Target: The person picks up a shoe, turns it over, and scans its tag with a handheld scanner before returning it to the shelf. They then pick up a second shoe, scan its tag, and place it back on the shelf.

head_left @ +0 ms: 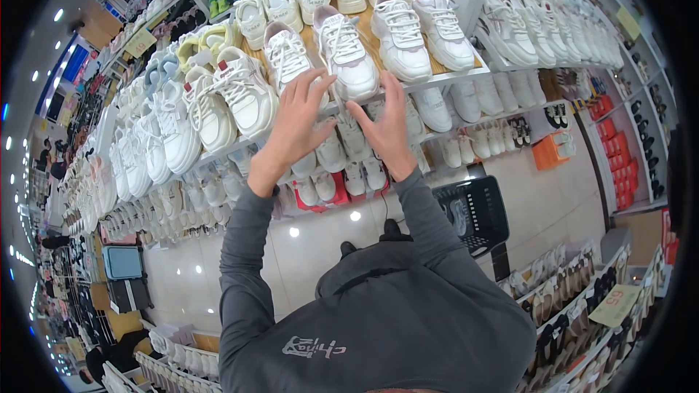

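L hand [297, 120]: fingers spread and bent, at L side of toe of white shoe [349, 52]; thumb apart from fingers. R hand [386, 127]: index up along R side of same toe, thumb below it, gap betw. the two. Neither hand closed; fingertip contact w/ shoe can't be confirmed, tips overlap its edges. Shoe sits on upper shelf [466, 70], at front edge, toe twd wearer; sole mostly hidden, mark on tongue too small to read. Next shoe to L [286, 47] has toe partly covered by L hand. Lower rows behind hands partly blocked, incl. pale shoes over red box [320, 199], itself only partly visible. Blk basket [495, 207] on floor R of wearer, partly behind R sleeve [440, 225]; contents unclear. Lettering on dk grey top [408, 313] inverted, partly legible. Sign [615, 307] lower R tilted, hard to read. Far L racks small, blurred; corners cut by round lens edge.
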Demonstrator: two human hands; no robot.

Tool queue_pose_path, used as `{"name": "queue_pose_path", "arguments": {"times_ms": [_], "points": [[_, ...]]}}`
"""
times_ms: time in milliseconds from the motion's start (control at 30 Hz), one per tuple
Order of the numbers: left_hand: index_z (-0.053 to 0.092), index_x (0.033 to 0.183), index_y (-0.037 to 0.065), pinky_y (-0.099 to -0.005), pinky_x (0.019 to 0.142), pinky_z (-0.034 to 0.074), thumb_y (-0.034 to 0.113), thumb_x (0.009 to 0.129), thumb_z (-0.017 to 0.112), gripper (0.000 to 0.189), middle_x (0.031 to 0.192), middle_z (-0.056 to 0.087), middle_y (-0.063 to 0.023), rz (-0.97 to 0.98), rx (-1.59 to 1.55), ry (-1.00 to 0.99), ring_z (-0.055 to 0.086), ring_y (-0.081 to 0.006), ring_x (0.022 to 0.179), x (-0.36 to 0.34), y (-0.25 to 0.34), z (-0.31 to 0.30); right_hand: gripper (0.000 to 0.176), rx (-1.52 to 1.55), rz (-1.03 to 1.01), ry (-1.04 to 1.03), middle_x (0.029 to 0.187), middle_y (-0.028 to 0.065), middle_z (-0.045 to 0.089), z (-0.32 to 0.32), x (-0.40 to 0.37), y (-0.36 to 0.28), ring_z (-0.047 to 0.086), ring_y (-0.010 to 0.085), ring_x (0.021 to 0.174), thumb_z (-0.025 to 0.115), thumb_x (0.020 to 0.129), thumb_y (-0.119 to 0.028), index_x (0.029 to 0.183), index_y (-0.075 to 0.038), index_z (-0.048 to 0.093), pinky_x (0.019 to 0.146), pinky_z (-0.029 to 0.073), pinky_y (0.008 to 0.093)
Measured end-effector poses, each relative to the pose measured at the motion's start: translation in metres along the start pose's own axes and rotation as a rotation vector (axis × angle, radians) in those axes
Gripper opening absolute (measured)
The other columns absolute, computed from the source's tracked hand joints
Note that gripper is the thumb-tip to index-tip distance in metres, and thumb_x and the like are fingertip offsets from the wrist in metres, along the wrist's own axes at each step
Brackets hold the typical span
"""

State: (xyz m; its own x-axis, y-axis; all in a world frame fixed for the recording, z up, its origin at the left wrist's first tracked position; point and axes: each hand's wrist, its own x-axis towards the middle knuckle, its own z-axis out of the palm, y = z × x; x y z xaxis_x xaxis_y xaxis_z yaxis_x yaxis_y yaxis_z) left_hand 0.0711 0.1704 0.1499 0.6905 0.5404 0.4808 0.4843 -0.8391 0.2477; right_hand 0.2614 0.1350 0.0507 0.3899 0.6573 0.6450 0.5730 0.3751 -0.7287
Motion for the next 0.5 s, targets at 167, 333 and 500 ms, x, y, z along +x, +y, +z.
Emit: {"name": "queue_pose_path", "arguments": {"times_ms": [167,333,500], "points": [[0.06,0.134,0.007,-0.0478,0.114,0.038,0.003,0.079,0.078,0.057,0.141,0.056,-0.0146,-0.057,-0.153,0.23,0.048,-0.0384,0.136,-0.056,0.015,0.025,0.064,0.112,0.063,-0.004,0.145,0.0194,0.052,-0.02,-0.029,-0.002,0.055,0.0322,0.129,0.08,0.091,-0.018,0.143,0.003,0.05,0.105,0.046,0.041],[0.07,0.116,0.003,-0.0386,0.102,0.049,0.0,0.087,0.073,0.029,0.12,0.07,-0.0118,-0.3,-0.49,0.36,0.065,-0.0291,0.116,-0.122,0.034,0.077,0.043,0.234,0.179,-0.11,0.123,0.0123,0.066,-0.034,-0.06,0.012,0.065,0.0205,0.106,0.075,0.094,-0.011,0.133,0.0,0.062,0.09,0.051,0.0329],[0.07,0.116,0.003,-0.0344,0.089,0.053,0.007,0.094,0.071,0.023,0.112,0.073,-0.0115,-0.656,-0.728,0.139,0.07,-0.0227,0.103,-0.194,0.048,0.15,0.021,0.291,0.354,-0.257,0.093,0.006,0.072,-0.026,-0.078,0.023,0.066,0.0099,0.083,0.071,0.098,-0.011,0.116,0.001,0.072,0.074,0.052,0.0255]]}}
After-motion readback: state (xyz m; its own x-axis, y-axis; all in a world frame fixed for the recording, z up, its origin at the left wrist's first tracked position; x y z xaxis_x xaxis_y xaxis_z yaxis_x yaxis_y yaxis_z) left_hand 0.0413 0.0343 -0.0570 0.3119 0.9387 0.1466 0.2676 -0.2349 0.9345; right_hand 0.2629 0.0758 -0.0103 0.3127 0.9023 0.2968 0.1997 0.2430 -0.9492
